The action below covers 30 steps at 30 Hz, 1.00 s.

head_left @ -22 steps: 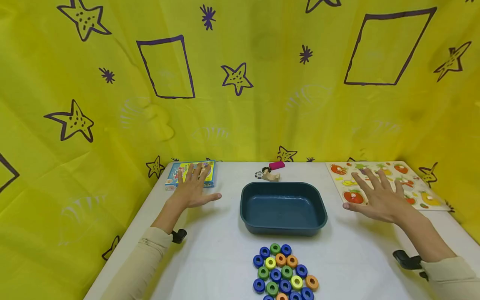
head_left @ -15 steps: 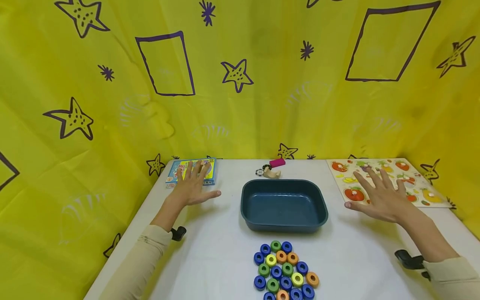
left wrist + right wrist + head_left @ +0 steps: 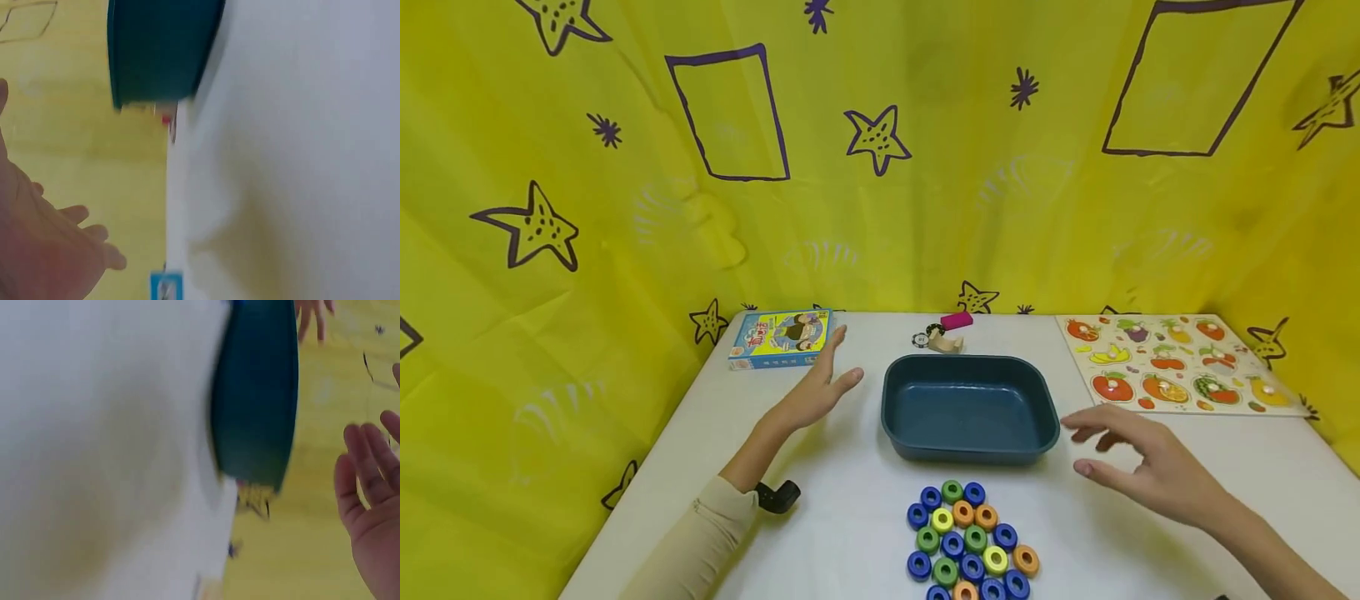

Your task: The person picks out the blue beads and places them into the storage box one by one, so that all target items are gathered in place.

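A dark teal rectangular tub [image 3: 970,456] stands mid-table, its inside bare in the head view. My left hand [image 3: 815,393] hovers to the left of it with fingers extended and thumb apart, holding nothing. On the other side, my right hand [image 3: 1150,467] is over the table with fingers loosely bent toward the tub's right rim, also holding nothing. In front of the tub lie several small rings [image 3: 975,538] in blue, green, yellow and orange, laid flat in a cluster. The right wrist view shows the tub's side [image 3: 256,400] beyond the right palm [image 3: 381,531].
A blue and yellow box [image 3: 778,337] lies at the back left. A fruit-picture board [image 3: 1172,367] lies at the back right. Behind the tub are a pink block [image 3: 957,320], a pale wooden piece [image 3: 946,342] and poker chips [image 3: 921,340]. A yellow curtain [image 3: 925,217] hangs behind.
Both hands have come inward toward the tub. The left hand has turned edge-on, and the right has drawn nearer, off the fruit board, its fingers now bent. The view has tilted slightly down.
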Tool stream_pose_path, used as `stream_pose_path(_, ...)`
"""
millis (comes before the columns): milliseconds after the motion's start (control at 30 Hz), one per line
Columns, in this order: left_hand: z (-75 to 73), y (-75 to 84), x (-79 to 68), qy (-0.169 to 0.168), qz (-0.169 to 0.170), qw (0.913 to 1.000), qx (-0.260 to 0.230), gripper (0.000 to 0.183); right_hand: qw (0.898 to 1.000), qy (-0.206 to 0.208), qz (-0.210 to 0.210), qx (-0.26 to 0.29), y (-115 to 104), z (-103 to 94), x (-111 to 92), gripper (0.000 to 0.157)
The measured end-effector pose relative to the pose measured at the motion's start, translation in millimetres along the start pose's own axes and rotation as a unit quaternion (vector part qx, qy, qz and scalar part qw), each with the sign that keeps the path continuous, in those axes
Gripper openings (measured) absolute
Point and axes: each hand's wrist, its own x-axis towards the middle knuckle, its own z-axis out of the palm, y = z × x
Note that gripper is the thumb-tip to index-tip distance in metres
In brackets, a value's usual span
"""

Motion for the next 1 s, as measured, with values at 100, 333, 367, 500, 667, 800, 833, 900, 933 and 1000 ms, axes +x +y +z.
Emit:
stream_pose_path(100,11.4,18.6,-5.1,-0.025,0.010,0.9972,-0.070,0.074,0.992,-0.055,-0.012,0.109,-10,21.0,-6,0.040)
stream_pose_path(333,27.3,45.5,-16.0,-0.069,0.019,0.9912,-0.111,0.067,0.955,-0.188,0.058,0.220,-2,59.1,-10,0.027)
stream_pose_path(367,29.9,43.9,-16.2,-0.068,0.019,0.9909,-0.115,0.066,0.951,-0.200,0.061,0.228,0,62.3,-10,0.027)
stream_pose_path(500,41.7,25.8,-13.1,-0.060,0.013,0.9910,-0.119,0.061,0.936,-0.231,0.072,0.255,3,70.5,-8,0.025)
stream_pose_path(667,50.2,7.5,-9.1,-0.061,0.011,0.9906,-0.122,0.059,0.922,-0.262,0.088,0.270,3,77.2,-2,0.023)
stream_pose_path(800,52.2,4.0,-9.1,-0.075,0.014,0.9894,-0.124,0.060,0.918,-0.272,0.093,0.273,2,79.3,0,0.023)
stream_pose_path(833,52.4,3.7,-9.2,-0.078,0.014,0.9890,-0.125,0.059,0.918,-0.273,0.093,0.274,3,79.5,0,0.024)
stream_pose_path(900,52.6,3.3,-9.4,-0.081,0.019,0.9884,-0.127,0.059,0.917,-0.275,0.095,0.271,3,79.7,1,0.024)
stream_pose_path(933,52.6,3.2,-9.5,-0.081,0.019,0.9884,-0.127,0.059,0.918,-0.276,0.096,0.269,3,79.8,1,0.024)
stream_pose_path(1000,52.5,2.8,-9.2,-0.081,0.020,0.9886,-0.126,0.059,0.918,-0.280,0.098,0.265,3,80.1,1,0.025)
